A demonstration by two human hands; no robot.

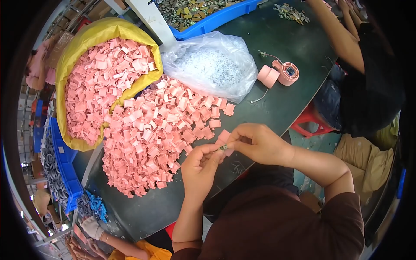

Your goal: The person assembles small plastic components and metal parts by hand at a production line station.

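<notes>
My left hand (199,167) and my right hand (262,143) meet above the table's near edge, fingertips pinched close together. Between them is a small green circuit board (223,147). A pink plastic piece (223,137) shows just behind the board, against the fingers. Both hands are closed; the fingers partly cover the pieces, and I cannot tell whether the board sits in the pink piece. Ahead and to the left spreads a large heap of similar pink plastic parts (147,138).
Behind the heap, a yellow sack (65,93) spills pink parts. Beside it lies a clear bag (245,82) of small translucent pieces. Pink round housings (268,76) with wires lie right of it. A blue tray (216,21) holds boards. Co-workers' arms (346,43) show at right and lower left.
</notes>
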